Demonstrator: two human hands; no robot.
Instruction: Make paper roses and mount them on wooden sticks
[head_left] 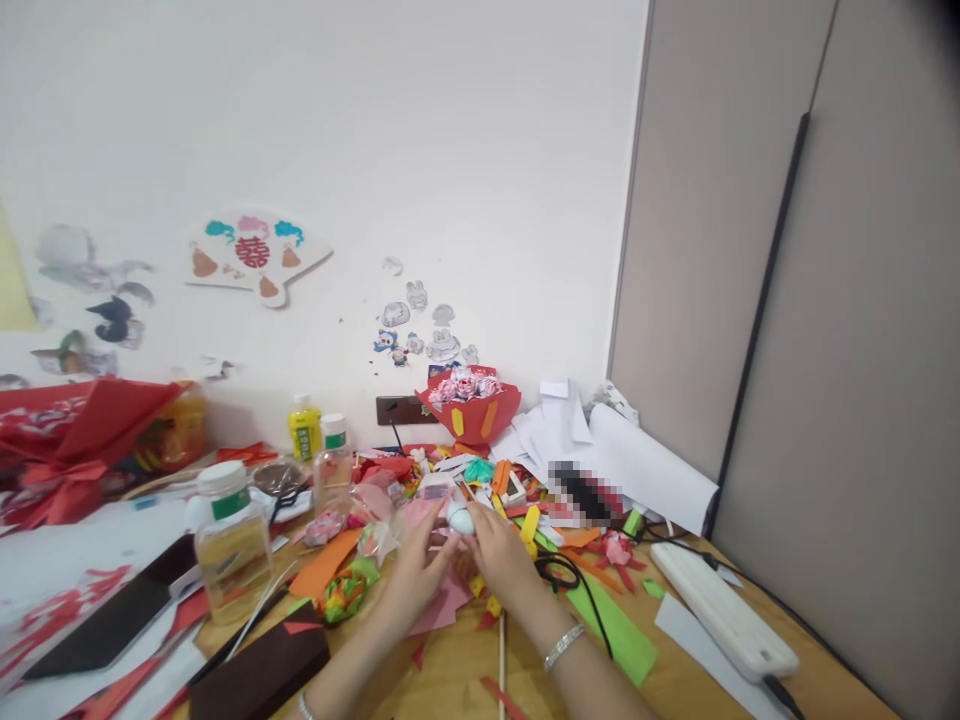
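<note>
Above the middle of the cluttered table, my left hand (425, 562) and my right hand (501, 552) meet around a small, pale blue rounded object (460, 518). Its kind is not clear. Fingers of both hands are closed on it from either side, with the fingertips partly hidden. Pink paper (442, 605) lies under my left hand. A thin wooden stick (502, 660) runs toward the front edge between my forearms. Yellow paper pieces (529, 530) are beside my right hand.
Clear bottles with white caps (232, 550) stand at left near a dark brown box (262, 665). A red-wrapped bouquet (472, 410) stands by the wall. To the right are a black cable (574, 580), green paper (615, 630) and a white power strip (724, 610).
</note>
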